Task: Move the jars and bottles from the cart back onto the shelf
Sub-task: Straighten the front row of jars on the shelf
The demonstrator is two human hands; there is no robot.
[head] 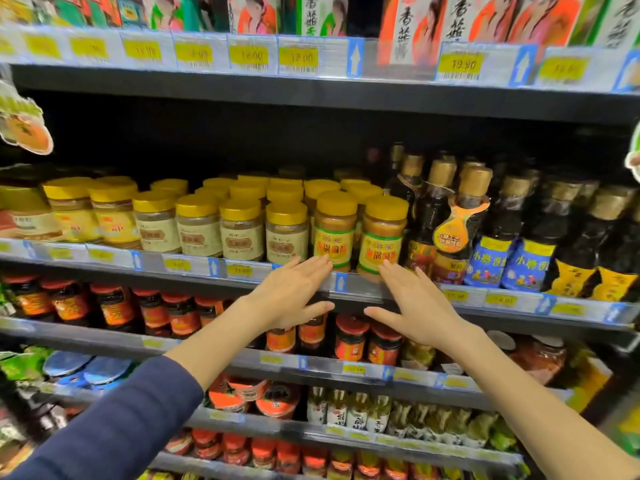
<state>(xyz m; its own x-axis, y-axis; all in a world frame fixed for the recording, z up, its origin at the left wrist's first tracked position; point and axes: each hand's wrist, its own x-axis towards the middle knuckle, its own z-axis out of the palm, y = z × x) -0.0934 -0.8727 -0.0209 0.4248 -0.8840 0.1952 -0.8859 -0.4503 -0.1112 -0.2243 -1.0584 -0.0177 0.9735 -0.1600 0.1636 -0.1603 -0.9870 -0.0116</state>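
Two yellow-lidded jars with green-bordered yellow labels stand side by side at the front of the middle shelf: the left jar and the right jar. My left hand is open, fingers flat, its tips just below the left jar's base. My right hand is open too, fingertips touching the shelf edge under the right jar. Neither hand holds anything. The cart is out of view.
More yellow-lidded jars fill the shelf to the left. Dark sauce bottles with gold caps stand to the right. Red-lidded jars line the shelf below. Boxed goods sit on the shelf above.
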